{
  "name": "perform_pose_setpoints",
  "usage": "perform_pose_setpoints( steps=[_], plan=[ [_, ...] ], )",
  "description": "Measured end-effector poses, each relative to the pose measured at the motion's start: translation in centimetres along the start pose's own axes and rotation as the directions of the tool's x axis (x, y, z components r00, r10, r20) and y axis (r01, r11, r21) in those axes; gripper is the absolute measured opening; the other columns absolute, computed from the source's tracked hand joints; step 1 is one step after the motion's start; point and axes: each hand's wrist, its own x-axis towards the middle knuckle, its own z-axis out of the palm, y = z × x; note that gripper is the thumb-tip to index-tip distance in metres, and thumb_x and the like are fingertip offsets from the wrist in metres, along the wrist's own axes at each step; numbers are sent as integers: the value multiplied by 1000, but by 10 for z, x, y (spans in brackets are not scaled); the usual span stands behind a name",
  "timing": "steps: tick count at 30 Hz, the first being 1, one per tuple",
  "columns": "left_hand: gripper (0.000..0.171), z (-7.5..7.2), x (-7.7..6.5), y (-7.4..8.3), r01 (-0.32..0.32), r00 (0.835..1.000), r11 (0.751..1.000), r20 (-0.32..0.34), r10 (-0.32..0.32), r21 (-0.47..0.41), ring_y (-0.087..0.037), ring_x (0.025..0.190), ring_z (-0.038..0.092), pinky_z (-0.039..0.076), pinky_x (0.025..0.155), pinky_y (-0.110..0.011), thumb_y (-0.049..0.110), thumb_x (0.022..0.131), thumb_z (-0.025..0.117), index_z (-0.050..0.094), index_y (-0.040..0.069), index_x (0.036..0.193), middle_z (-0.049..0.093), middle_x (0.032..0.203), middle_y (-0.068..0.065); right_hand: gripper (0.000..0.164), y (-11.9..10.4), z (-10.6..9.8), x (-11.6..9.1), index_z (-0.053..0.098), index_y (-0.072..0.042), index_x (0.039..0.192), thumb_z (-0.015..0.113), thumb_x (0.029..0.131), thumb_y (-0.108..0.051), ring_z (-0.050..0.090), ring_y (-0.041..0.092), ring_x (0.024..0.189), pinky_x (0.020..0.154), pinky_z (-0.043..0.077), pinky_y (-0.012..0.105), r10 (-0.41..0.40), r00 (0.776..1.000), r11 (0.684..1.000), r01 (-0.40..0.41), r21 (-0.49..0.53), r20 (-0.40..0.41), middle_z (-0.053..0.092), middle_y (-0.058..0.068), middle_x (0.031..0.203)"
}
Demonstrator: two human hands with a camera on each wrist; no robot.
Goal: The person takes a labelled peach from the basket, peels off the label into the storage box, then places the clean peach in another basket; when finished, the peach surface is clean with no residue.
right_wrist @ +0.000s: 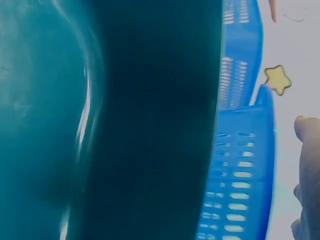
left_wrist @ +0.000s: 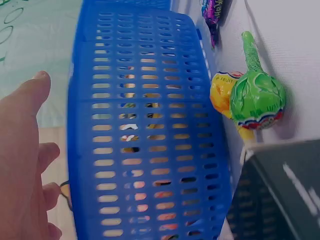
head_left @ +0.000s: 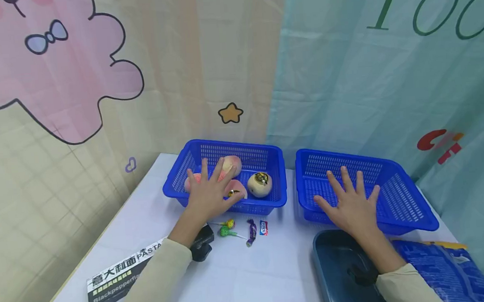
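The left hand [head_left: 210,194], centre-frame, and right hand [head_left: 354,209], lower right, hovered spread, gripping nothing; the left, lowered carelessly, could have knocked the lollipops [head_left: 224,231] beside the fruit basket [head_left: 257,209].

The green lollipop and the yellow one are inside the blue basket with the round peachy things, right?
Not inside: the green lollipop and the yellow lollipop lie on the white table, just in front of the blue basket with the round peachy things. The head view shows this.
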Motion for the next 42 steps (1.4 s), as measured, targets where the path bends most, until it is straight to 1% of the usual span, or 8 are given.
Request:
perform_pose_setpoints(
  steps=[6,12,17,21,27,33,37,42],
  plan=[
    [88,-14,-27,-19,-3,1000,999,-13,3,-54,-47,150,0,2,110,-77,78,91,45,30,27,161,11,169,-9,87,17,-21,-32,22,-16,162,56,96,-61,-4,51,148,102,-21,75,-28,1000,991,29,128,-7,13,24,165],
    [80,-22,-67,-62,-37,997,980,-70,23,-197,-48,147,22,23,111,-71,54,92,67,42,11,154,27,163,-16,79,59,-36,-70,37,1,152,64,97,-48,3,57,146,102,-7,83,84,994,980,-69,189,-75,25,35,156],
    [70,-19,-91,-105,39,990,954,-118,-77,-297,-47,142,33,32,108,-68,41,94,71,47,3,148,35,157,-22,54,86,-47,-87,52,10,137,70,96,-23,29,63,132,101,17,81,88,987,942,-37,334,-138,41,40,142],
    [70,-11,-95,-127,115,986,908,-68,-155,-402,-48,142,32,29,111,-66,39,97,67,42,1,150,35,156,-26,44,83,-51,-89,56,8,133,69,97,-15,42,59,124,95,33,75,21,998,920,5,391,-64,50,35,135],
    [72,-3,-91,-130,142,983,877,-42,-181,-459,-43,143,33,28,114,-60,42,99,64,38,2,154,38,156,-22,40,51,-57,-74,60,-3,134,69,98,-17,51,47,118,78,50,66,-205,975,908,157,390,86,58,22,131],
    [62,-3,-77,-123,172,966,855,-85,-243,-489,-42,140,39,32,112,-60,39,100,63,46,6,150,46,151,-21,36,13,-63,-40,62,-11,134,69,98,-18,61,31,116,83,56,54,-393,916,851,332,407,75,65,6,127],
    [57,1,-73,-123,196,950,828,-107,-293,-525,-42,136,45,37,109,-61,39,101,63,51,7,146,50,148,-20,35,-7,-58,-5,62,-8,133,65,101,-23,60,35,120,91,53,57,-458,877,819,354,451,143,65,10,128],
    [51,5,-78,-124,184,942,786,-123,-313,-590,-41,132,49,44,102,-61,35,100,65,55,7,142,51,148,-19,44,-32,-50,48,59,-3,138,63,102,-29,53,39,128,100,46,60,-464,850,819,305,486,249,61,15,135]
  ],
)
